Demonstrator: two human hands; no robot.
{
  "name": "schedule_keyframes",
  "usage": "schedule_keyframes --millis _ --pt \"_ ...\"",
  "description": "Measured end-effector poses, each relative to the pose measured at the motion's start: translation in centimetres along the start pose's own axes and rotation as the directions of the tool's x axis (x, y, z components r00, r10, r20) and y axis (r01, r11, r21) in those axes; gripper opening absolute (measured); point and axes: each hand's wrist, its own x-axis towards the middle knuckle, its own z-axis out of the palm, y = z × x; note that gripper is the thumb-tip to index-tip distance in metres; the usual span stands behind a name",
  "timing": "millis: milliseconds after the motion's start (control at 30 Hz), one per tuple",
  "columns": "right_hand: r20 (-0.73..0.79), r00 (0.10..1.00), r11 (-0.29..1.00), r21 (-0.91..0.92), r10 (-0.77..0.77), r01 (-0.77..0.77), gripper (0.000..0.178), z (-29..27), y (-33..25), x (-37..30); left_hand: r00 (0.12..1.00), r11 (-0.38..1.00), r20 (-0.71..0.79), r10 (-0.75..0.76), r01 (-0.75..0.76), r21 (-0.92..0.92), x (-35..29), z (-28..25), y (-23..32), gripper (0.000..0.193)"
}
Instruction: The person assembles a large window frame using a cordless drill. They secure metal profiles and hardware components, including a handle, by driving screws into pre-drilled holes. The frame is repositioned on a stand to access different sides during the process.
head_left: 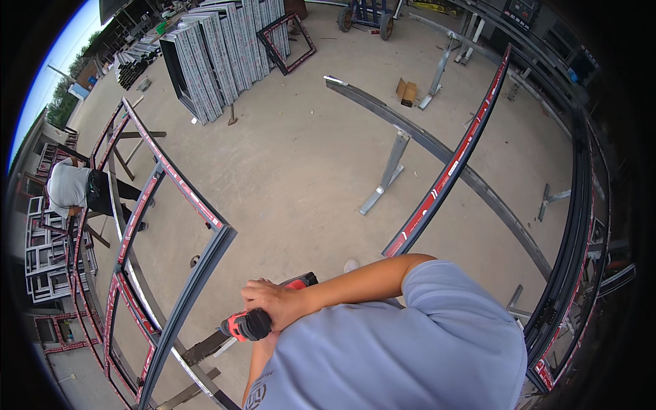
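Observation:
A red and black cordless drill [247, 325] is held in front of my body, its chuck pointing left. My right hand [273, 301] is wrapped around its handle, and the battery end shows beyond the forearm. My left forearm rises from the lower edge beneath the drill; the drill and right hand hide that hand's fingers. Left of the drill tip is a large dark grey frame [198, 273] with red film strips, resting on a metal rail [139, 287]. A gap separates the drill tip from the frame.
At far left a person [70, 184] bends over more frames. Behind stand stacked grey frames [219, 61] and a wheeled cart [367, 17]. On the right, a long red-filmed profile [454, 164] lies across a steel rail [383, 109]; a small open carton [406, 91] sits nearby.

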Motion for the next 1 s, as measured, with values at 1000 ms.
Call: schedule_keyframes --millis 1000 --pt "-0.570 0.657 0.808 0.018 0.492 -0.589 0.049 -31.8 23.1 12.9 0.936 0.858 -0.038 -0.351 0.338 0.388 48.6 7.8 15.2 0.021"
